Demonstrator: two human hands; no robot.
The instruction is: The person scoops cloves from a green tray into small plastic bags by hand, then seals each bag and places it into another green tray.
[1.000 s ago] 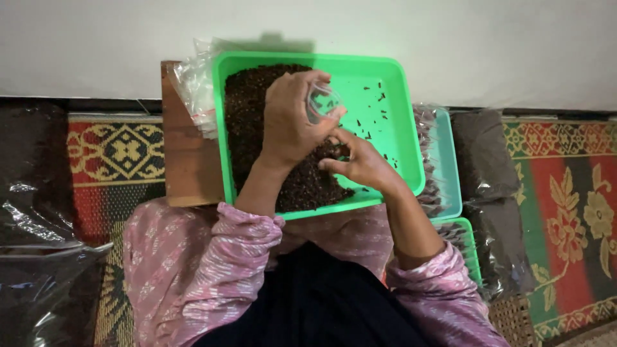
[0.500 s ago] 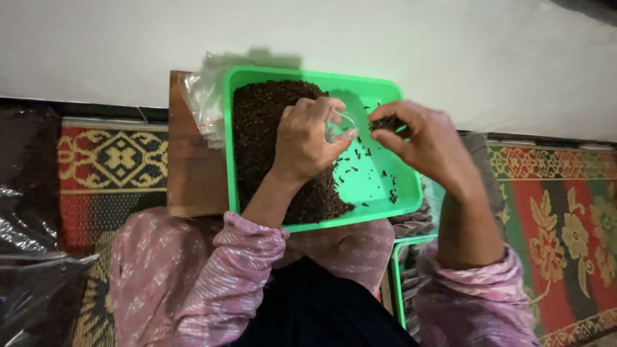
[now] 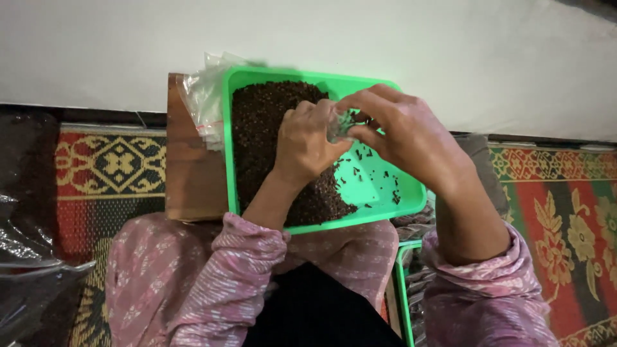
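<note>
A bright green tray (image 3: 411, 199) rests on my lap, its left half piled with small dark brown cloves (image 3: 260, 122) and loose ones scattered on its right half. Above the tray's middle, my left hand (image 3: 308, 141) grips a small clear plastic bag (image 3: 339, 126) by its mouth. My right hand (image 3: 395, 132) is pressed against the bag's opening, fingertips pinched on a few cloves there.
A wooden board (image 3: 189, 167) lies under the tray's left side, with a stack of clear plastic bags (image 3: 202, 96) on it. Another green tray (image 3: 403, 292) with filled packets sits by my right knee. Patterned mat (image 3: 553, 193), dark plastic sheet (image 3: 29, 257), white wall behind.
My right hand rose from the clove pile with a pinch of cloves and moved left to the mouth of the bag. My left hand kept holding the bag.
</note>
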